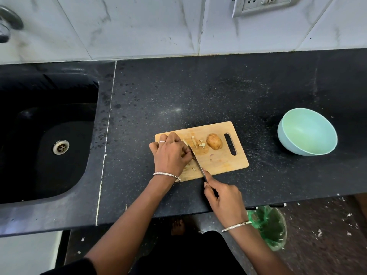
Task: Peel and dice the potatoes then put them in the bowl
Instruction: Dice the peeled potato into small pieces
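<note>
A wooden cutting board [222,161] lies on the black counter. My left hand [171,153] presses down on a potato piece at the board's left side; the piece is mostly hidden under my fingers. My right hand [224,199] grips the handle of a knife [195,158], whose blade runs up to my left fingertips. Several diced potato bits [196,142] lie in the board's middle. A whole unpeeled potato [214,141] rests beside the handle slot. The pale green bowl [306,132], holding nothing, stands to the right of the board.
A black sink [45,135] with a metal drain sits at the left. A tap [8,24] juts from the tiled wall. Below the counter edge stands a bin with a green liner [270,227]. Scraps litter the floor.
</note>
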Motion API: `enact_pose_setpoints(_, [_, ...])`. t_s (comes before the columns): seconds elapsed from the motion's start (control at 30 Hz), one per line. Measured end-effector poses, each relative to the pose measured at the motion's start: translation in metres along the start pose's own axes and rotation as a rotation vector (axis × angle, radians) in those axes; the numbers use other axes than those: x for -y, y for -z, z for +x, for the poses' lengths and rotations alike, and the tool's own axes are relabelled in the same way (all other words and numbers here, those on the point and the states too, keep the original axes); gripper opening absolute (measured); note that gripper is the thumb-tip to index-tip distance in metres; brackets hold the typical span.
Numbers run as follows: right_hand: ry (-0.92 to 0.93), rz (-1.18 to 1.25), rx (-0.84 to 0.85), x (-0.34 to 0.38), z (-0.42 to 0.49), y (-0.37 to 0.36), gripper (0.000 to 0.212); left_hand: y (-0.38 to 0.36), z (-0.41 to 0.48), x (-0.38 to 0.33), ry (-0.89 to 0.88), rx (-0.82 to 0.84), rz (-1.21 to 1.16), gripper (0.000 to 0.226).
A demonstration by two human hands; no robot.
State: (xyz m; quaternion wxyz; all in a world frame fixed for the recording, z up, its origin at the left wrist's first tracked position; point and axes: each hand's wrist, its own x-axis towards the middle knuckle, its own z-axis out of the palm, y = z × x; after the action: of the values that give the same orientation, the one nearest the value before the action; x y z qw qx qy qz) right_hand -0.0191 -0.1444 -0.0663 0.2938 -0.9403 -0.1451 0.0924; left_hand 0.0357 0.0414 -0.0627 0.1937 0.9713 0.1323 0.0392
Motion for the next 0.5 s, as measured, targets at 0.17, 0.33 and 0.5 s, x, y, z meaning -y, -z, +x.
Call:
enact_pose_setpoints(0.17, [-0.016,-0.058,0.001,0.005,-0.010,0.012,0.043,0.001,-0.002,-0.001,0.042,-0.037,0.070,0.013])
enact_pose_setpoints(0.33, [0.028,0.035,-0.050,0.002,-0.006,0.020,0.043,0.008,-0.007,0.007,0.058,-0.027,-0.005,0.004])
enact_pose_setpoints(0.5, [0.062,-0.004,-0.037,0.005,0.011,0.016,0.041,0.019,-0.005,0.013,0.129,-0.041,-0.080,0.016])
